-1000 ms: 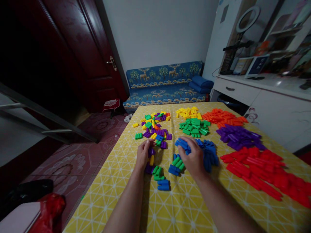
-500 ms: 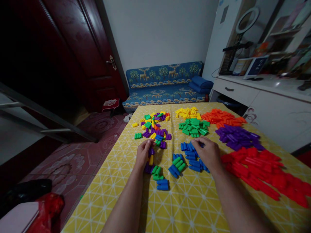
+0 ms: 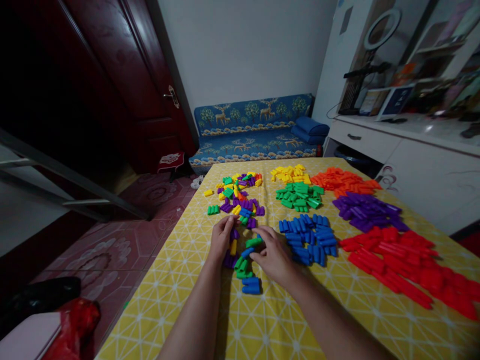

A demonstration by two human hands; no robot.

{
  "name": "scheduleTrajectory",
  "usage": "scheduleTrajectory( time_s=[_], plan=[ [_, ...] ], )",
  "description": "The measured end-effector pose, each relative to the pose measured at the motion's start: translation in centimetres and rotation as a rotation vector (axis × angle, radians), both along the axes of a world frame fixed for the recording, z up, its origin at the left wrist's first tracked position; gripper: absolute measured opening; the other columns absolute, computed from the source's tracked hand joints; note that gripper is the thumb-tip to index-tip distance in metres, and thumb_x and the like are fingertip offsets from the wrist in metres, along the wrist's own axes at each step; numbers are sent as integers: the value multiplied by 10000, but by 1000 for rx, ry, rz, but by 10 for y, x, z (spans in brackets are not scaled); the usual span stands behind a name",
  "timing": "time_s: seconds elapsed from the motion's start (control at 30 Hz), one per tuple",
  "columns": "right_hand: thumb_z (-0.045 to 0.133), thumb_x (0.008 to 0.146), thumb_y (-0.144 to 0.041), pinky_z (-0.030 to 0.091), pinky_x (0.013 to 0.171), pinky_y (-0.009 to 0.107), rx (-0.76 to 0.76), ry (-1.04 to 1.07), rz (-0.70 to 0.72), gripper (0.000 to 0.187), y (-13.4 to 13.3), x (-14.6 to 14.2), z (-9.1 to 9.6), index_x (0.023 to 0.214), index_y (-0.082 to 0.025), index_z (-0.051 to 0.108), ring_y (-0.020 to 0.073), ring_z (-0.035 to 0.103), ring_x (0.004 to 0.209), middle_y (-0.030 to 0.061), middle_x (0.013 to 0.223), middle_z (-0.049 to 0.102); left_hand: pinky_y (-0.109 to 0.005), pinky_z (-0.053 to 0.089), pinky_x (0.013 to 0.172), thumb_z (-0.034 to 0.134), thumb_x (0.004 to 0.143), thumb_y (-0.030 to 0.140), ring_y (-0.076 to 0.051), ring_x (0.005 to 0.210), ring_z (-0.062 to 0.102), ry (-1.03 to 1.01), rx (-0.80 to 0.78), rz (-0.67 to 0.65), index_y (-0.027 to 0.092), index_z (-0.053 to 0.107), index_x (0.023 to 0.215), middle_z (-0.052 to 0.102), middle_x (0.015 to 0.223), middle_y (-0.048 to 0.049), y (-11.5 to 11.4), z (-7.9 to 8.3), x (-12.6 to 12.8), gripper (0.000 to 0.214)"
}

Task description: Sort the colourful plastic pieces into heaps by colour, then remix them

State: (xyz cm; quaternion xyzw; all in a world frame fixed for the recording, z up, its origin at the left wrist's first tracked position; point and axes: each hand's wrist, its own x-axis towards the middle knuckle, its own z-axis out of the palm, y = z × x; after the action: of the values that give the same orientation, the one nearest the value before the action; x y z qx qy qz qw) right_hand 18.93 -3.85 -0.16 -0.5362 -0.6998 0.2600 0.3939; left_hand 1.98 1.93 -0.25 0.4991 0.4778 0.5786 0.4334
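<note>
My right hand (image 3: 274, 254) is closed around a green plastic building block (image 3: 254, 242) and a blue building block (image 3: 248, 252), fingers at their right ends. My left hand (image 3: 222, 237) lies at the left edge of the mixed pieces, thumb and forefinger pressed together; what they hold, if anything, is hidden. Purple and yellow blocks (image 3: 233, 247) show beside its palm. Just below lie green blocks (image 3: 243, 268) and a blue block (image 3: 251, 285). Right of my right hand spreads a pile of blue blocks (image 3: 308, 237).
Sorted piles of yellow (image 3: 290, 174), green (image 3: 300, 196), orange (image 3: 343, 181), purple (image 3: 367, 211) and red blocks (image 3: 405, 265) cover the right side of the yellow patterned tablecloth (image 3: 165, 305). A mixed pile (image 3: 240, 192) lies at far left. Beyond stands a blue sofa (image 3: 255, 132).
My right hand has moved left from the blue pile to the green and blue blocks, which have shifted left with it. The blue pile is now uncovered. My left hand has hardly moved.
</note>
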Motion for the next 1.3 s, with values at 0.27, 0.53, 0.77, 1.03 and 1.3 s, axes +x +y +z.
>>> scheduleTrajectory(
  time_s=[0.27, 0.53, 0.77, 1.03, 1.3],
  plan=[
    [493, 812, -83, 534, 862, 358, 148, -165, -170, 504, 5, 4, 9, 1295, -215, 546, 209, 651, 971, 103, 1292, 580, -311, 502, 769, 655, 773, 552, -231, 848, 680, 8, 30, 0, 139, 741, 938, 750, 845, -82, -1, 2, 0, 453],
    [565, 847, -155, 530, 774, 338, 69, -433, -160, 412, 6, 13, 4, 1250, -231, 606, 246, 660, 948, 100, 1157, 622, -325, 506, 797, 674, 761, 531, -229, 846, 685, -6, 25, -13, 152, 744, 915, 748, 854, -77, 0, 0, 1, 415],
    [505, 785, -89, 489, 960, 393, 224, -20, -169, 371, 15, 8, -12, 1132, -183, 596, 234, 610, 1067, 100, 1101, 653, -302, 518, 705, 695, 760, 458, -230, 801, 691, 58, 71, 42, 159, 747, 879, 750, 852, -80, -3, 0, 3, 326],
    [560, 784, -62, 438, 1026, 425, 164, -207, -61, 446, 11, 9, -6, 1213, -179, 594, 244, 548, 1148, 99, 1184, 638, -359, 503, 819, 681, 775, 386, -264, 905, 664, 463, 211, -90, 220, 767, 953, 743, 941, -96, -16, 15, -3, 258],
    [632, 792, -93, 466, 965, 429, 151, -320, -39, 365, 8, 11, -2, 1141, -201, 651, 262, 551, 1101, 95, 1119, 651, -417, 450, 960, 665, 700, 180, -282, 1063, 594, 930, 296, -317, 254, 737, 1066, 694, 1119, -93, -19, 12, -7, 381]
  ],
)
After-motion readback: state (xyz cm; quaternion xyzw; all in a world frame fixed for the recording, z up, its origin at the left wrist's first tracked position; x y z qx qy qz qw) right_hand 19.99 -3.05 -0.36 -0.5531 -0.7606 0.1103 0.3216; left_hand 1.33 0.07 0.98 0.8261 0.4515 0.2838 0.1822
